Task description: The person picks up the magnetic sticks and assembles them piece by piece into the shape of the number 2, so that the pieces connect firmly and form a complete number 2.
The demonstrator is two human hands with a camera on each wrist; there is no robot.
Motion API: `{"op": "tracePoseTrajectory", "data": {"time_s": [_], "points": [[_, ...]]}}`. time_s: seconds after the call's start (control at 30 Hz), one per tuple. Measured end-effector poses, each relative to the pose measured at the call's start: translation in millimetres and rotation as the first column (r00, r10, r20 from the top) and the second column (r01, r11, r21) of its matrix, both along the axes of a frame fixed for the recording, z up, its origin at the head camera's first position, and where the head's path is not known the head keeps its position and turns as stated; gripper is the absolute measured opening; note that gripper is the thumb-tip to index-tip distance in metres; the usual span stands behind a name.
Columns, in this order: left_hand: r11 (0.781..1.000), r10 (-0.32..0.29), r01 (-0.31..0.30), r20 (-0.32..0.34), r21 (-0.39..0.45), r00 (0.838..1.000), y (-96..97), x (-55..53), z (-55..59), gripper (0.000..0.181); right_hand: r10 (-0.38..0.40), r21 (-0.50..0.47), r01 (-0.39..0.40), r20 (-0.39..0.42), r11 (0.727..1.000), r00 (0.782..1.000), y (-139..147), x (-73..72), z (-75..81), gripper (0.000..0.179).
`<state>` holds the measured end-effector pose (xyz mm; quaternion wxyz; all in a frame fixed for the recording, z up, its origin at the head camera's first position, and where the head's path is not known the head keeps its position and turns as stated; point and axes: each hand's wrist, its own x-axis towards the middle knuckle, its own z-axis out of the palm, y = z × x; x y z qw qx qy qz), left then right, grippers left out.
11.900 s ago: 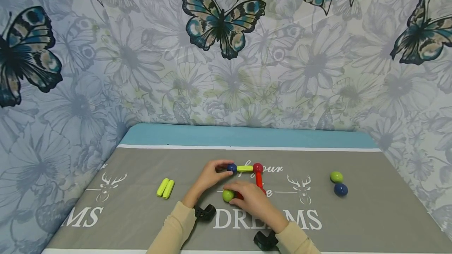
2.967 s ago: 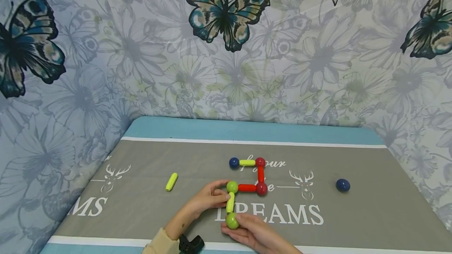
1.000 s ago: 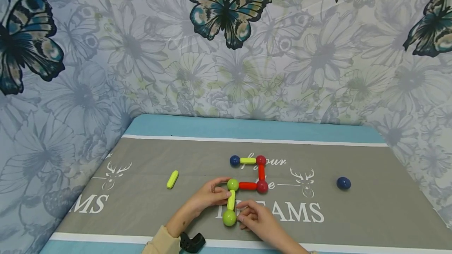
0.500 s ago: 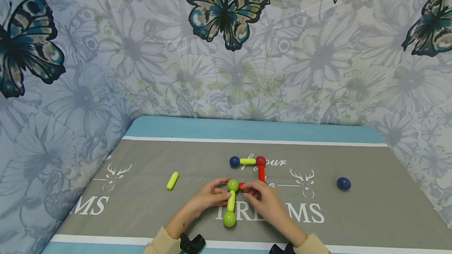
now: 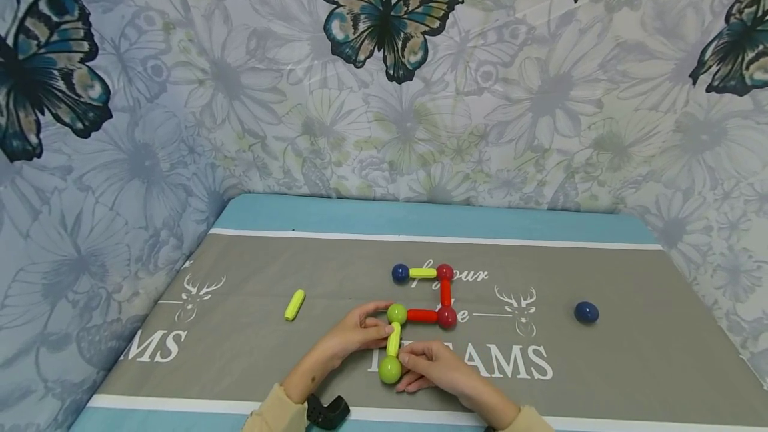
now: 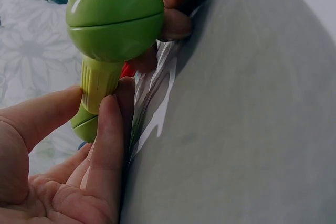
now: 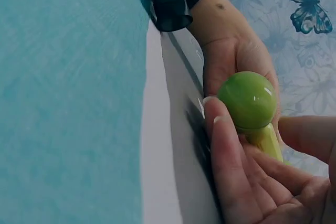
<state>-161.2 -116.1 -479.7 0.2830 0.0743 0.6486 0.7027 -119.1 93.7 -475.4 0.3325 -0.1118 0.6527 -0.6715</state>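
Note:
A chain of toy balls and rods lies on the mat: a blue ball (image 5: 401, 273), a yellow-green rod, red balls, red rods (image 5: 422, 315) and an upper green ball (image 5: 397, 313). From that green ball a second yellow-green rod (image 5: 393, 340) runs toward the person, ending in a lower green ball (image 5: 390, 370). Thumb and fingers of my left hand (image 5: 358, 333) pinch this rod, as the left wrist view (image 6: 100, 85) shows. My right hand (image 5: 435, 367) is at the right side of the lower green ball, its fingertips (image 7: 216, 106) against the ball, fingers loosely bent.
A loose yellow-green rod (image 5: 295, 305) lies to the left on the grey printed mat (image 5: 240, 352). Far right on the mat is a loose blue ball (image 5: 586, 313). A black wrist device (image 5: 327, 412) sits at the left sleeve. Patterned fabric (image 5: 270, 119) hangs behind the table.
My right hand moved from over the red rod back to the lower green ball. Since the oldest frame, one left rod and the right-side green ball joined the chain; my left hand left the blue ball.

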Motion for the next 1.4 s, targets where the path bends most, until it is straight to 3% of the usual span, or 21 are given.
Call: {"op": "tracePoseTrajectory", "data": {"time_s": [0.2, 0.47, 0.87, 1.0, 1.1, 1.17, 1.23, 1.27, 1.33, 1.4], "points": [[1.0, -0.005, 0.005, 0.01, 0.015, 1.0, -1.1, -0.6, 0.4, 0.056, -0.021, -0.055, 0.026, 0.085, 0.998, 0.996, 1.3, -1.1, 3.2, 0.034], [1.0, 0.002, -0.002, -0.003, -0.015, 1.0, -3.4, 0.1, 5.0, 0.057, 0.047, -0.147, -0.028, 0.128, 0.989, 0.991, 1.8, -2.9, 4.8, 0.036], [0.999, -0.009, 0.008, -0.026, -0.042, 1.0, -4.9, -0.6, 5.2, 0.06, 0.025, -0.122, -0.008, 0.138, 0.993, 0.99, -0.2, -3.3, 5.6, 0.042], [0.999, -0.011, 0.01, -0.021, -0.035, 1.0, -4.9, -1.0, 5.6, 0.06, -0.015, -0.071, 0.022, 0.107, 0.997, 0.994, -1.1, -3.4, 5.6, 0.039], [0.999, -0.014, 0.014, -0.022, -0.033, 1.0, -4.4, -1.1, 5.6, 0.059, -0.041, -0.009, 0.041, 0.008, 0.999, 0.999, -0.2, -4.6, 7.2, 0.033], [0.999, -0.012, 0.011, -0.024, -0.035, 1.0, -3.9, -1.0, 5.7, 0.059, -0.064, 0.027, 0.067, -0.101, 0.997, 0.993, 2.5, -6.9, 9.8, 0.029], [0.999, -0.007, 0.006, -0.032, -0.041, 0.999, -3.6, -0.6, 5.9, 0.059, -0.099, 0.07, 0.121, -0.257, 0.99, 0.961, 7.1, -10.4, 13.0, 0.025], [0.999, -0.003, 0.001, -0.041, -0.046, 0.999, -3.3, -0.3, 6.0, 0.059, -0.124, 0.088, 0.163, -0.341, 0.983, 0.932, 10.0, -12.6, 14.8, 0.023], [0.998, 0.01, -0.014, -0.064, -0.06, 0.998, -2.6, 0.7, 6.8, 0.059, -0.175, 0.126, 0.277, -0.519, 0.952, 0.837, 16.4, -17.6, 18.1, 0.018], [0.996, 0.023, -0.031, -0.096, -0.081, 0.995, -1.5, 2.1, 7.9, 0.059, -0.206, 0.152, 0.402, -0.67, 0.903, 0.714, 22.8, -22.8, 20.3, 0.015]]}}
